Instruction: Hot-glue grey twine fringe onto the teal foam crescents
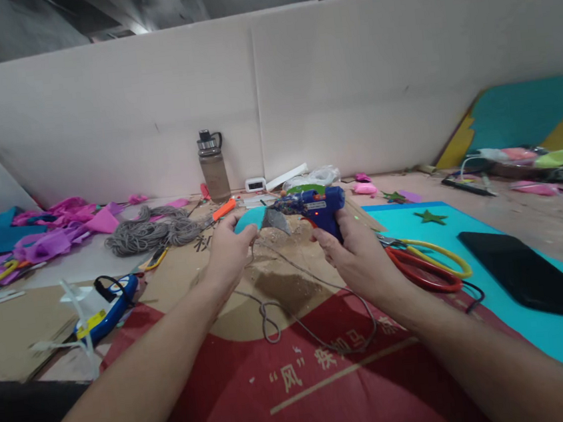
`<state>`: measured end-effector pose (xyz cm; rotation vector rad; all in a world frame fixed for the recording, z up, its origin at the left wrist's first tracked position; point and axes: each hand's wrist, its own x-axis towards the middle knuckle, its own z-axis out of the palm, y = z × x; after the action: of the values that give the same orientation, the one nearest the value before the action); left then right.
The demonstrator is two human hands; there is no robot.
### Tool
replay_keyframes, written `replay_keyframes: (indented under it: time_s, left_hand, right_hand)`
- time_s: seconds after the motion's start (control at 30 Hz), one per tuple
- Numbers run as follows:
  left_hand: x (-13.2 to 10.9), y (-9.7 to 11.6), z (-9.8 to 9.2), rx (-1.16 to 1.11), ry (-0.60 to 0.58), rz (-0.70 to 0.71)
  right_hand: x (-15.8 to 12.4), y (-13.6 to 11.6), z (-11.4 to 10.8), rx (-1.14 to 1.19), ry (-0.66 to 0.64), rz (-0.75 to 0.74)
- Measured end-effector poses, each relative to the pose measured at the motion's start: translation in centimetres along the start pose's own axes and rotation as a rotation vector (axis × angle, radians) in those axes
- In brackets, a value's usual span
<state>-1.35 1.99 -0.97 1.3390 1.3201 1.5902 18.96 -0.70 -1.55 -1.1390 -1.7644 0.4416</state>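
My left hand (226, 249) pinches a small teal felt piece (251, 221), with a grey pointed piece (278, 222) at its right end. A blue hot glue gun (326, 212) is gripped in my right hand (359, 251), a small red light glowing on its body. Its nozzle points left and sits close over the grey piece; whether they touch I cannot tell. From below my left hand a thin grey cord (294, 264) runs down and loops over the red and brown cardboard (218, 379).
Left lie a coiled grey cord bundle (150, 230), felt scraps (69, 226) and a blue power strip (115, 309). A water bottle (214, 171) stands behind. To the right are scissors (426, 275), a black phone (532, 275), a green star (430, 217) and a turquoise sheet (503, 308).
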Motion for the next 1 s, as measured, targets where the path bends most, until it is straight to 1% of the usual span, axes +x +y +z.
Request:
replay_keyframes:
  time_s: [0.1, 0.23, 0.37, 0.57, 0.73, 1.0]
  left_hand:
    - [0.1, -0.18, -0.03, -0.002, -0.009, 0.013]
    - [0.12, -0.19, -0.02, -0.016, -0.002, 0.013]
    - [0.08, -0.08, -0.02, -0.009, 0.002, 0.002]
    - [0.08, -0.12, -0.07, 0.005, -0.018, 0.025]
    - [0.02, -0.05, 0.02, -0.002, -0.011, 0.019]
    - [-0.05, -0.03, 0.03, -0.004, -0.016, 0.022]
  right_hand:
    - [-0.01, -0.26, -0.01, 0.006, 0.008, 0.042]
    - [-0.06, -0.74, -0.1, 0.028, -0.002, 0.058]
    - [-0.12, -0.98, -0.19, 0.029, -0.001, 0.045]
    - [-0.12, -0.9, -0.14, 0.05, -0.007, 0.048]
    - [-0.05, -0.63, -0.06, 0.034, 0.019, 0.049]
    - [0.02, -0.24, -0.02, 0.004, 0.02, 0.0]
